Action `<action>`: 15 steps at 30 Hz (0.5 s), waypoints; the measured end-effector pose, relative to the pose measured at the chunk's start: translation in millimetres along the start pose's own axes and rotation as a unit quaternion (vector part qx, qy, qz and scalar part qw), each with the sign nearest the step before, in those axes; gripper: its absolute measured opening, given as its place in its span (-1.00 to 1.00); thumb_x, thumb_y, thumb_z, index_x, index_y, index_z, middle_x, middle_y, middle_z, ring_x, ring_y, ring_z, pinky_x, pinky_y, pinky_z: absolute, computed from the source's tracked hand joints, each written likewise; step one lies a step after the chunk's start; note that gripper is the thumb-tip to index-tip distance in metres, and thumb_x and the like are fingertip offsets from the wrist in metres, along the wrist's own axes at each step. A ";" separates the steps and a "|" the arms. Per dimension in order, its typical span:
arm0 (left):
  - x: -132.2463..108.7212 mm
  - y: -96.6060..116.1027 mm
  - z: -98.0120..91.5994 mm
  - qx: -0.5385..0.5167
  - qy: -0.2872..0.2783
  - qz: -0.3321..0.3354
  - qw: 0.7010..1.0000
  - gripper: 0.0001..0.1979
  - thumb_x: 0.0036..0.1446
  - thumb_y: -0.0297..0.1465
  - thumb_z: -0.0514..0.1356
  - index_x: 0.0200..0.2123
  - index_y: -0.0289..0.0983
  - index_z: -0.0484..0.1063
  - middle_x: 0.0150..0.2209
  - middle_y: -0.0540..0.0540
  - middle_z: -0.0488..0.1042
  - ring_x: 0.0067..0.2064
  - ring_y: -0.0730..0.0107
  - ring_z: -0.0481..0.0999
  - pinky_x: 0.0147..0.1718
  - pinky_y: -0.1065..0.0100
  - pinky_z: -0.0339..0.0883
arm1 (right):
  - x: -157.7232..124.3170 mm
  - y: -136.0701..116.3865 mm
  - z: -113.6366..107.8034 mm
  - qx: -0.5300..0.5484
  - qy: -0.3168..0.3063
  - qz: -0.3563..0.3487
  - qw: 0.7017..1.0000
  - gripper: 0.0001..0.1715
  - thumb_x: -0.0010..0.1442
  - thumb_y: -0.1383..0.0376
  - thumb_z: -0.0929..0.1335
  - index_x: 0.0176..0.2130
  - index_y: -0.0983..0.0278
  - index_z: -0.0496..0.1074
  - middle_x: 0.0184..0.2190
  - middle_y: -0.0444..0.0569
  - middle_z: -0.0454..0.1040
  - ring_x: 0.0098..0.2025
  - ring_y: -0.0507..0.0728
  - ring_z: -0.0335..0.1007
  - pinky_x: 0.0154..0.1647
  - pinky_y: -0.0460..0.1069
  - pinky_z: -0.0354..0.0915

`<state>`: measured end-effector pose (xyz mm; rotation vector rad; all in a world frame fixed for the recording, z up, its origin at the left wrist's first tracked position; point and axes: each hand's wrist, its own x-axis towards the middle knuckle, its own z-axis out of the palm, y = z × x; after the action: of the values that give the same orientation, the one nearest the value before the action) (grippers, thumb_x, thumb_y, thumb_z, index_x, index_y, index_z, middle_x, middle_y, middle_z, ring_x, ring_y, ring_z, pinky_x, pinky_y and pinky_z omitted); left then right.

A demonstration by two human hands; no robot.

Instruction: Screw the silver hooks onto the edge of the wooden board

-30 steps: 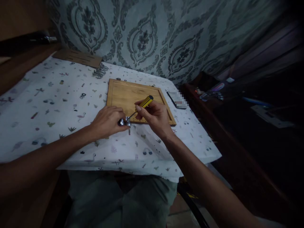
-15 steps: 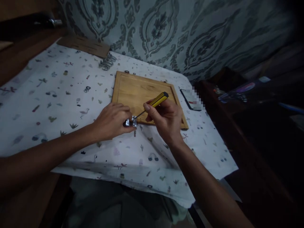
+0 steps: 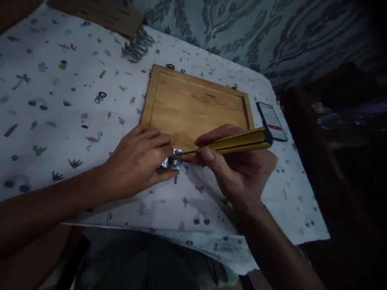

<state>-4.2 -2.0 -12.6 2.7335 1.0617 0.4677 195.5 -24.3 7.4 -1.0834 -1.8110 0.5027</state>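
Note:
My left hand point(image 3: 140, 161) is closed around a shiny metal hinge point(image 3: 175, 162), pressing it against the near left edge of a wooden cabinet door point(image 3: 193, 102). Part of the hinge is hidden under the fingers. In my right hand point(image 3: 238, 173) is a screwdriver point(image 3: 238, 141) with a yellow and black handle, tilted low to the right. Its thin shaft reaches left, and the tip meets the hinge near a small screw hole. The door lies flat with its recessed panel facing up.
A patterned white cloth point(image 3: 60, 129) covers the table. Several metal hinges point(image 3: 137, 44) lie in a row beside a brown board point(image 3: 102, 16) at the back left. A phone point(image 3: 273, 121) rests right of the door, and a patterned curtain point(image 3: 242, 36) hangs behind.
My view has moved closer and turned. The screwdriver handle has swung down to the right and now lies flatter, its tip still at the hinge. My left hand keeps its hold.

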 end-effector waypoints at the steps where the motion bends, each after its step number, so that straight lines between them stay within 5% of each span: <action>1: 0.4 0.3 -0.7 -0.006 -0.005 -0.002 1.000 -0.75 0.17 -0.19 0.23 -0.21 -0.25 0.52 -0.24 -0.07 0.53 -0.16 0.11 0.48 -0.23 0.15 0.22 | 0.5 1.9 -0.7 0.003 -0.008 0.002 1.000 -0.93 0.21 0.23 0.43 -0.31 0.17 0.53 -0.32 -0.08 0.56 -0.31 0.09 0.48 -0.33 0.02 0.42; 15: -2.7 0.7 -1.3 -0.015 0.008 0.003 1.000 -0.72 0.24 -0.17 0.17 -0.14 -0.23 0.49 -0.20 -0.07 0.55 -0.15 0.16 0.48 -0.23 0.16 0.21 | -0.6 7.7 1.2 0.043 0.020 0.018 0.999 -0.96 0.22 0.30 0.42 -0.28 0.12 0.51 -0.34 -0.13 0.54 -0.41 0.08 0.50 -0.35 0.05 0.44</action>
<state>-6.0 -4.3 -11.9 2.7114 1.0412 0.5041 198.1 -20.7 1.0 -1.0610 -1.7229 0.5717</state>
